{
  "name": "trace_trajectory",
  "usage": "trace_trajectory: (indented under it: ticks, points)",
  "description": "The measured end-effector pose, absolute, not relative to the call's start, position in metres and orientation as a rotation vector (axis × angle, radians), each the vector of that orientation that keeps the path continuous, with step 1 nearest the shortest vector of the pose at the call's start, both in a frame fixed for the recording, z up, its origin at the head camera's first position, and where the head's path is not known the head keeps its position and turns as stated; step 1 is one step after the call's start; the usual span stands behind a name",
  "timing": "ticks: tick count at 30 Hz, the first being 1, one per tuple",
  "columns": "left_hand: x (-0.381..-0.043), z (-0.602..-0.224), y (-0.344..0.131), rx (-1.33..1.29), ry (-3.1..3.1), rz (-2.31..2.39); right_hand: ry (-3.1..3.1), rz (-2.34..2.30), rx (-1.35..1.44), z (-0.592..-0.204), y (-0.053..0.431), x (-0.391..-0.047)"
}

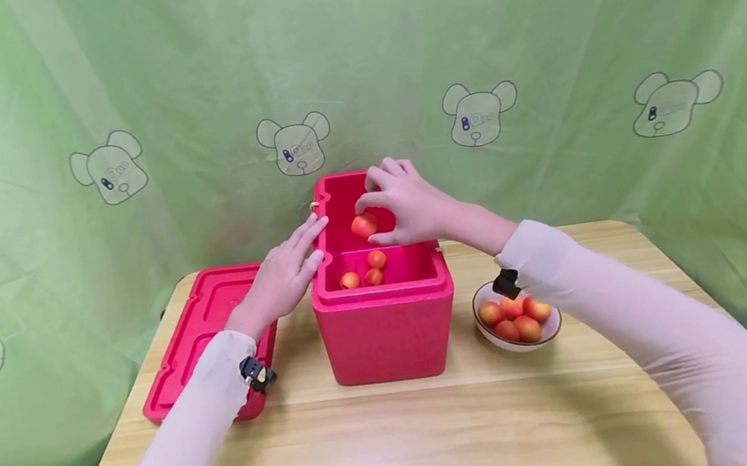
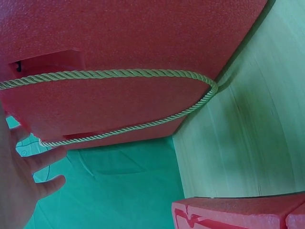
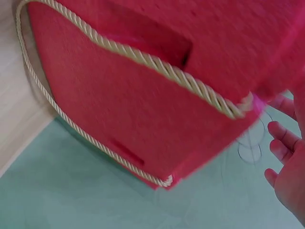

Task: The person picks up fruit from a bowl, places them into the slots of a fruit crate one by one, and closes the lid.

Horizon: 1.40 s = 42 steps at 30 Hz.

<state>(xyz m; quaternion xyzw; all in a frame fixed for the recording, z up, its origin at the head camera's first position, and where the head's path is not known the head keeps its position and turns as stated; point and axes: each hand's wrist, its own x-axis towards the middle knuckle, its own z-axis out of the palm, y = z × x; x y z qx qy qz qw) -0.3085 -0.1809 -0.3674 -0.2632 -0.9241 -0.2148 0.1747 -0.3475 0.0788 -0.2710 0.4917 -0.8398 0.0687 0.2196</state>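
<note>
My right hand (image 1: 405, 201) is over the open red foam box (image 1: 391, 338), its thumb and fingers pinching a round orange-red fruit (image 1: 364, 225). Inside the box, by its near wall, lie three similar fruits (image 1: 376, 259). My left hand (image 1: 284, 273) rests with outstretched fingers on the left rim of the box. The right wrist view has only part of the right hand (image 3: 288, 157) at its edge, with the held fruit hidden there. In the left wrist view the fingers of my left hand (image 2: 21, 181) are spread by the box wall.
To the right of the box, under my right forearm, a white bowl (image 1: 514, 346) holds several more fruits. The red lid (image 1: 179, 356) lies on the wooden table (image 1: 402, 436) at left. Twisted cord handles (image 2: 128, 73) hang on the box sides. A green curtain (image 1: 375, 41) stands behind.
</note>
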Motion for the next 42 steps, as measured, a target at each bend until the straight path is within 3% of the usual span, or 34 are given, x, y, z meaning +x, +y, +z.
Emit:
trace_trajectory:
  ticks: [15,42]
  points:
    - [-0.309,-0.371,-0.177,-0.732,-2.631,-0.625,-2.372,0.008,1.444,-0.301,0.061,-0.346]
    - [-0.311,-0.369,-0.182,-0.742,-2.620,-0.618,-2.354,0.117,1.358,-0.277,0.088,-0.351]
